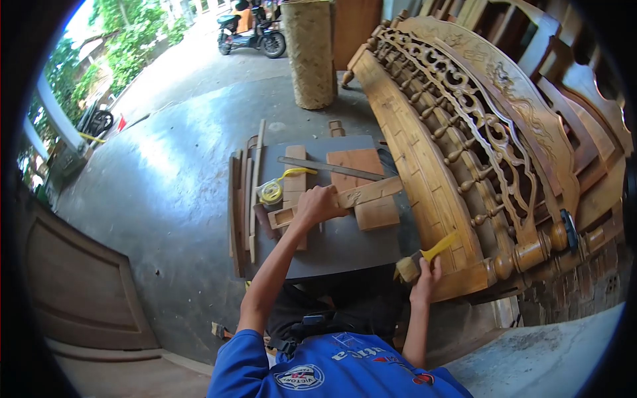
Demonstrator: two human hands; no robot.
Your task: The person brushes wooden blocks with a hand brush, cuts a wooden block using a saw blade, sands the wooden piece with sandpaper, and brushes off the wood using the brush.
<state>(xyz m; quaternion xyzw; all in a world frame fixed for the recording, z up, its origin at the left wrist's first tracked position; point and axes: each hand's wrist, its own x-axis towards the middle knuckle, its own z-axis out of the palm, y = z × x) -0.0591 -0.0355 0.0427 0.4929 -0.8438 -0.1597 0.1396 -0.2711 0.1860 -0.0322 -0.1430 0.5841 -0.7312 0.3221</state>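
Observation:
My left hand (320,205) is closed round a wooden piece (371,192) with shallow carved recesses, held above a low grey work board. In my right hand (426,282) is a paintbrush with a yellow handle (440,246); its pale bristle end (407,268) points left. A yellow tape measure (271,192) lies left of my left hand. Behind the held piece a long metal ruler or bar (318,166) crosses the wooden blocks. One reddish block (355,159) lies under it, another block (377,214) in front.
Long wooden strips (240,199) lie along the left edge of the grey board (332,262). A large carved wooden frame with spindles (424,172) leans at my right. A woven column (308,60) stands beyond the board. Another brush (221,330) is low at the left. A scooter (251,33) stands outside.

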